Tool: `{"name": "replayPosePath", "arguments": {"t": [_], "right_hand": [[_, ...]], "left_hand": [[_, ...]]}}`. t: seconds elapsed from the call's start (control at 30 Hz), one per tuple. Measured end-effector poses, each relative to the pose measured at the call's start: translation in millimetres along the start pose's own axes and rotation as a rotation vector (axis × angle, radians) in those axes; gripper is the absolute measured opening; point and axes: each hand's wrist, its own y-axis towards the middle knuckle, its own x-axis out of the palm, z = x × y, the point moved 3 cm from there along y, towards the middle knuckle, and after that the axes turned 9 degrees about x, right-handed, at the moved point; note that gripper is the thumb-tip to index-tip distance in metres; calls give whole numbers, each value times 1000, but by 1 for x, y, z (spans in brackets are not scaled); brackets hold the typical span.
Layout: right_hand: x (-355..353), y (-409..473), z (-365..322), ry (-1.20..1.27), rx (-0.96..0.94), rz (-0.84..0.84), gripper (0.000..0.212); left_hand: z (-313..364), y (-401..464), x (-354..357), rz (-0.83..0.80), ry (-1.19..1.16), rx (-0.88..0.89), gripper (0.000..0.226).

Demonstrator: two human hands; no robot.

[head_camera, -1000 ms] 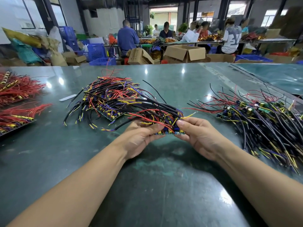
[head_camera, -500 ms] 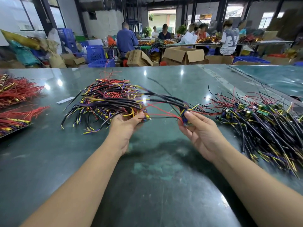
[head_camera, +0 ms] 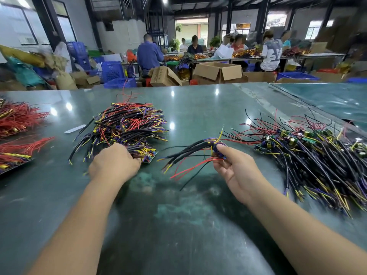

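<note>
Blue crates (head_camera: 112, 71) are being kept on the floor beyond the wire pile (head_camera: 129, 124), the two nearest standing one behind the other off its far left side. Their contents cannot be seen. Beyond the pile's far right side, a tipped carton (head_camera: 164, 76) and an open carton (head_camera: 218, 73) are being left with flaps spread, and what is inside is hidden. Much further right of the pile, one blue bin (head_camera: 296, 76) is being shown only by its rim.

On the green table (head_camera: 178, 225), two red bundles (head_camera: 17, 118) are being laid well left of the pile, one behind the other. One white strip (head_camera: 75, 129) is lying just left of it. The pile's near edge is being gripped by the left hand (head_camera: 114, 165), whose fingers are curled down into the wires beside a small circuit board (head_camera: 150, 155). Right of the pile and apart from it, one wired board (head_camera: 198, 153) is being pinched above the table by the right hand (head_camera: 236, 171). Thumb and fingers are closed on its blue parts, with the black, red and yellow leads trailing back towards the pile. Further right again, one second heap (head_camera: 307, 151) of wired boards is being spread out.
</note>
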Motion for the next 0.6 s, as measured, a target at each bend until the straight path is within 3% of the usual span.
{"name": "replayPosePath", "arguments": {"t": [0.23,0.37,0.47,0.53,0.6], "right_hand": [[3,-1,-3,-134,-63,-55,8],[3,-4,-1,-336,-136,-17,20],[6,-8,-1,-493,-229,-32,15],[9,-10,0,-494,-240,-118,14],[12,-12,1,-477,-217,-226,11]], "left_hand": [[47,-35,-28,398,-550,384,26],[65,-55,-28,364,-783,760,17],[78,-64,-26,413,-710,911,20],[83,-64,-20,314,-664,907,24],[82,-61,-11,105,-682,795,30]]}}
